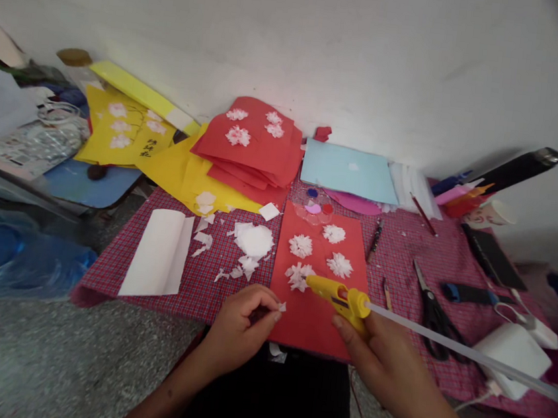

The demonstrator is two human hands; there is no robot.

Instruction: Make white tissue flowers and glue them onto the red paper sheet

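Between thumb and forefinger, my left hand [247, 322] pinches a small white paper piece [282, 307] over the left edge of a red paper sheet [314, 319]. My right hand [388, 353] grips a yellow glue gun [337, 295], a long glue stick [444, 343] jutting from its back. The gun's nozzle meets or hovers over the lower left white paper flower [298, 276]; which of the two I cannot tell. Several such ruffled flowers sit on the sheet. Left of it lie a pile of white paper pieces [254, 240] and a folded white sheet [157, 253].
Scissors [430, 311], a blue-and-black handled tool [469, 294] and a white box-shaped charger [513, 356] lie at right. A paint palette [312, 206] touches the red sheet's top. Behind are red sheets with flowers [251, 143], yellow sheets [171, 164] and light blue paper [347, 170], near the wall.
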